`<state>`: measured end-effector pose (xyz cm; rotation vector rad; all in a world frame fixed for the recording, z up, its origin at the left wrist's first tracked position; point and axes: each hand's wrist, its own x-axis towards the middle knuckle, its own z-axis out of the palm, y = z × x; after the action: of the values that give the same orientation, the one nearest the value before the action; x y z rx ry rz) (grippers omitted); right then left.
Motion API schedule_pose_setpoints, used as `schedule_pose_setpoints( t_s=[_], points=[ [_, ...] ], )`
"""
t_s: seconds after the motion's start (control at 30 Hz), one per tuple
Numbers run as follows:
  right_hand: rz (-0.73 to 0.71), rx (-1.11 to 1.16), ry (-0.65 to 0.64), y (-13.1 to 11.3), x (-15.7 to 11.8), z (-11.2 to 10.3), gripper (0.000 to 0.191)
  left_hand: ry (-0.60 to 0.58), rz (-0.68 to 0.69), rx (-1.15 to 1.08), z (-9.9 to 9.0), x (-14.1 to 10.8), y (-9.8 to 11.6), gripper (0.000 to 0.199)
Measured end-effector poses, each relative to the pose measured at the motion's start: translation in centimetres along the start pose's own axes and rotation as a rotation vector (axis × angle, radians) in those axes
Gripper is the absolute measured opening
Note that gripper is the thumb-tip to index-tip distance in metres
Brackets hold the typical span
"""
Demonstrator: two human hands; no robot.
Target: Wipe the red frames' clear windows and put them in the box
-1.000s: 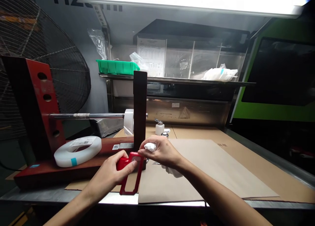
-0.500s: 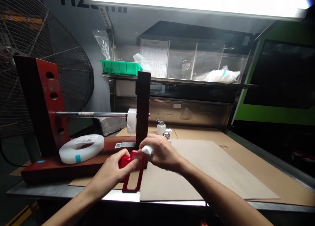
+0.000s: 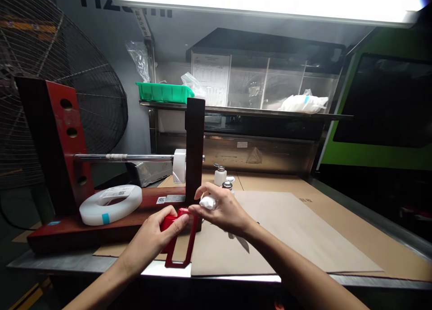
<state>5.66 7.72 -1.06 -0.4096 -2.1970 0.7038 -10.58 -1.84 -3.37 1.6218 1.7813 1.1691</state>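
Note:
My left hand is closed on a red plastic frame with a long rectangular opening, thumb on top. The frame is held tilted above the table's front edge. My right hand holds a crumpled white wad, cloth or tissue, against the palm. Its thumb and fingertip are at the frame's upper right corner. Below the right hand shows a pointed grey blade-like piece; whether I hold it or it lies on the board cannot be made out.
A dark red stand carries a metal rod with a white roll. On its base lies a translucent tape roll. White bottles stand behind my right hand. Flat cardboard covers the table. A green tray sits on the shelf.
My right hand has turned slightly, its fingers lifting a little and showing more of the white wad. The grey blade-like piece now shows below it. The red frame has moved slightly.

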Motion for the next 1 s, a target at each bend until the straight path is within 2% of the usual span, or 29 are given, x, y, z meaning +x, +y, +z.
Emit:
schedule_pose_setpoints(
  t_s=[0.17,0.33,0.4,0.53,0.67,0.73,0.83,0.9,1.0],
  points=[
    [0.068,0.052,-0.043,0.6,-0.4,0.3,0.034,0.04,0.057,0.015,0.1,-0.3,0.2,0.043],
    [0.259,0.344,-0.088,0.6,-0.3,-0.2,0.031,0.095,0.169,0.161,-0.2,-0.6,-0.3,0.037],
    [0.306,0.432,-0.148,0.5,-0.4,-0.5,0.033,0.108,0.235,0.236,-0.3,-0.7,-0.7,0.037],
    [0.311,0.52,-0.32,0.5,-0.9,-0.9,0.028,0.104,0.362,0.354,-0.3,-0.8,-1.2,0.035],
    [0.286,0.525,-0.373,0.6,-1.3,-0.7,0.028,0.098,0.435,0.4,-0.6,-1.1,-0.7,0.03],
    [0.221,0.45,-0.31,0.6,-1.3,-0.4,0.032,0.208,0.341,0.363,-1.0,-1.0,-0.4,0.029],
    [-0.011,0.117,-0.131,0.8,-1.1,0.4,0.025,0.365,0.076,0.252,-1.9,-0.3,-0.4,0.039],
    [-0.14,-0.082,-0.064,1.1,-0.8,1.3,0.015,0.342,-0.026,0.165,-2.0,0.4,-0.7,0.047],
    [-0.231,-0.231,-0.058,1.7,-0.3,2.6,0.003,0.287,-0.091,0.043,-1.4,1.2,-1.3,0.051]
  ],
)
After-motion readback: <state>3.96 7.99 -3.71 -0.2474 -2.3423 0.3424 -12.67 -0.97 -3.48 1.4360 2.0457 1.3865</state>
